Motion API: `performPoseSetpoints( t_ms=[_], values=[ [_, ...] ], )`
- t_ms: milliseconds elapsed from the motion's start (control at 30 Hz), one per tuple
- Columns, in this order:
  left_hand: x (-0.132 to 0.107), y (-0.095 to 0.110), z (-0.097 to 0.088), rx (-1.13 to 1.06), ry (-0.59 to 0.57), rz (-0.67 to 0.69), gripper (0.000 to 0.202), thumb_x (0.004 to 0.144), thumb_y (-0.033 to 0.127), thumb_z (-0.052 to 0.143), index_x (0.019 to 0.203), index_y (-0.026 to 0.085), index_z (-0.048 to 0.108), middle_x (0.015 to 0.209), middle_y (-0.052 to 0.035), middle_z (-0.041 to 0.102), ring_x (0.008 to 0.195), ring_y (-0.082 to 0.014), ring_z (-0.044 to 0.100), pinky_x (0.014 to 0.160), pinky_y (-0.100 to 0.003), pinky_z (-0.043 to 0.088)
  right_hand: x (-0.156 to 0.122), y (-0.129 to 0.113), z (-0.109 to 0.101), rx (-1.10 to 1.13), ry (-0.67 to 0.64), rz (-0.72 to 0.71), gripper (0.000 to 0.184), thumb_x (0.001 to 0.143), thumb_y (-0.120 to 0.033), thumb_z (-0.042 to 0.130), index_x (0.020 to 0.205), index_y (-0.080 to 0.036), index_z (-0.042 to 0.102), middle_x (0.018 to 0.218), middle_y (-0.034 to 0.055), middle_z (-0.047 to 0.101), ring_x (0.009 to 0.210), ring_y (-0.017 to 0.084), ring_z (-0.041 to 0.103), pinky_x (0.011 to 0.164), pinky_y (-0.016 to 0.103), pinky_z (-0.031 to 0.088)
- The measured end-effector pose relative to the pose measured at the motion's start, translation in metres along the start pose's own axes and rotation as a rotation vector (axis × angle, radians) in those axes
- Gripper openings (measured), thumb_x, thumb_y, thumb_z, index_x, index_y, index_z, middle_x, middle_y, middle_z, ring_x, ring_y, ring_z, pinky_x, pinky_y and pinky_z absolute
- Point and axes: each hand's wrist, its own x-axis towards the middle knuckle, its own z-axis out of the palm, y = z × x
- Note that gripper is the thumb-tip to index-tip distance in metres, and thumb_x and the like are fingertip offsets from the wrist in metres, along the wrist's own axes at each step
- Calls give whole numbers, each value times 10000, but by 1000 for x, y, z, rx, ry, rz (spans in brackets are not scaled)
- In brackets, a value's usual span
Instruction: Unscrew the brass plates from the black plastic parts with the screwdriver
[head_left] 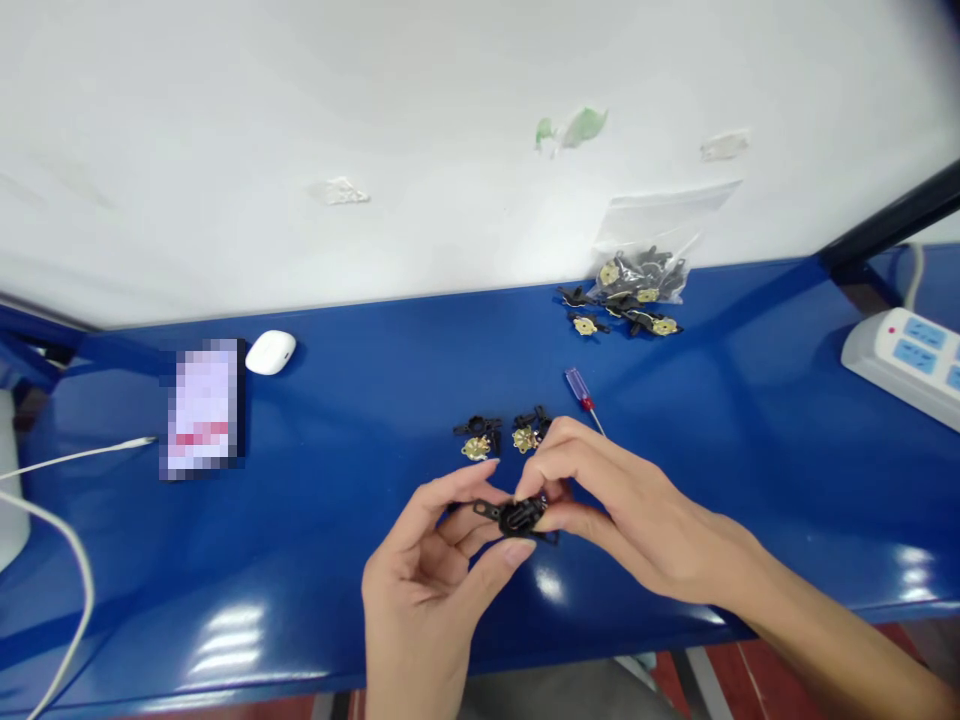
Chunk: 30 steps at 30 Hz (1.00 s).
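Between both hands, above the front of the blue table, is a small black plastic part [519,516] with a flat tab that has a hole. My left hand [442,560] is closed on its left side, thumb below and fingers behind. My right hand [615,505] pinches its right side between thumb and fingertips, which hide part of it. Just beyond the hands lie black pieces [480,426] with a gold-coloured metal disc [476,447], and a second gold disc [525,438] beside more black pieces. A small screwdriver [579,388] with a clear purple handle lies behind my right hand.
At the back wall a clear plastic bag [652,255] holds black and gold parts, with several similar parts [637,315] in front. A phone [202,410], a white earbud case [271,352] and a white cable [82,560] are at left. A power strip [911,355] stands at right.
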Motion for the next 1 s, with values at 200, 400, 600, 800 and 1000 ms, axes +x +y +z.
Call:
performPoseSetpoints(
  t_ms=[200,400,600,800,1000],
  values=[
    [4,-2,-5,-107,40,-64,496,836,127,1010,1271,295,843,1007,-35,899,916,-152,864,877,-185,689,2,3,10,-126,72,-103,130,1192,-245,551,1308,-200,588,1129,49,643,914,111,673,813,226,587],
    [8,-3,1,-162,26,-94,315,831,135,1008,1101,267,912,994,-48,926,920,-169,891,833,-154,689,3,7,13,-157,145,-172,163,1164,-167,589,1321,-153,630,1144,78,666,956,138,652,834,271,586],
    [9,-3,5,-174,52,-125,320,811,196,1030,1091,323,943,952,-28,926,877,-143,885,814,-123,675,-2,9,13,-117,204,-235,324,1065,-31,698,1379,-111,684,1193,112,718,1030,185,648,866,353,590],
    [7,6,6,-105,113,-107,367,757,178,1052,1082,317,950,921,-29,924,877,-177,899,832,-146,690,-2,3,14,-88,318,-270,302,1019,5,745,1307,-86,762,1120,116,768,983,187,686,824,371,609],
    [14,7,8,-114,66,-157,355,754,232,1062,1082,314,954,895,-40,920,838,-184,896,827,-168,697,0,-3,13,-108,378,-278,263,1011,4,754,1260,-72,795,1080,114,784,941,180,687,780,370,610]
  ],
)
